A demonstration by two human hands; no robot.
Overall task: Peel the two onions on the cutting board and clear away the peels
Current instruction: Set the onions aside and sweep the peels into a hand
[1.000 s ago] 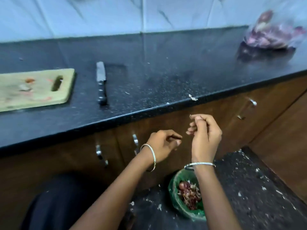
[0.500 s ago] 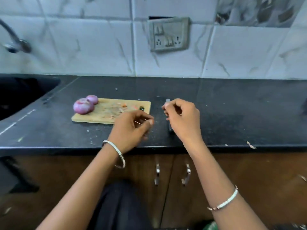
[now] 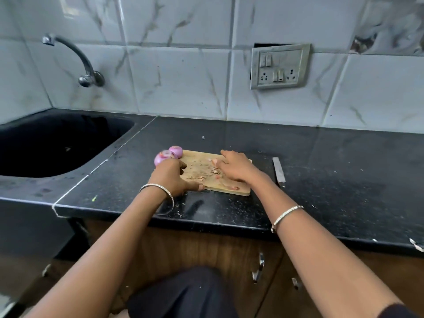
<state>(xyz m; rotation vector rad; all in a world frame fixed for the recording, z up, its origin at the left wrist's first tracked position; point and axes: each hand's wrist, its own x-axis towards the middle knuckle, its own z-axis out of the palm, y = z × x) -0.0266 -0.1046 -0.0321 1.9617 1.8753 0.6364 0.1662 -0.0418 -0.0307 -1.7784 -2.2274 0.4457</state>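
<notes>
Two peeled purple onions, one nearer (image 3: pixel 160 157) and one behind it (image 3: pixel 176 151), sit at the left end of the wooden cutting board (image 3: pixel 231 190). Small peel scraps (image 3: pixel 202 172) are scattered over the board's middle. My left hand (image 3: pixel 174 177) lies over the board's left end right in front of the nearer onion, which looks blurred; the thumb stretches along the board's front edge. My right hand (image 3: pixel 234 167) rests palm down on the board's right half, fingertips touching the scraps. Neither hand clearly holds anything.
A knife (image 3: pixel 278 171) lies on the black counter (image 3: pixel 332 180) just right of the board. A dark sink (image 3: pixel 46 145) with a wall tap (image 3: pixel 75 58) is at the left. A socket plate (image 3: pixel 280 65) is on the tiled wall. Cabinet doors with handles (image 3: pixel 260 267) are below.
The view swung up from the bin on the floor to the counter. Both hands moved forward from the counter's edge onto the cutting board, the left beside the onions, the right onto the scraps.
</notes>
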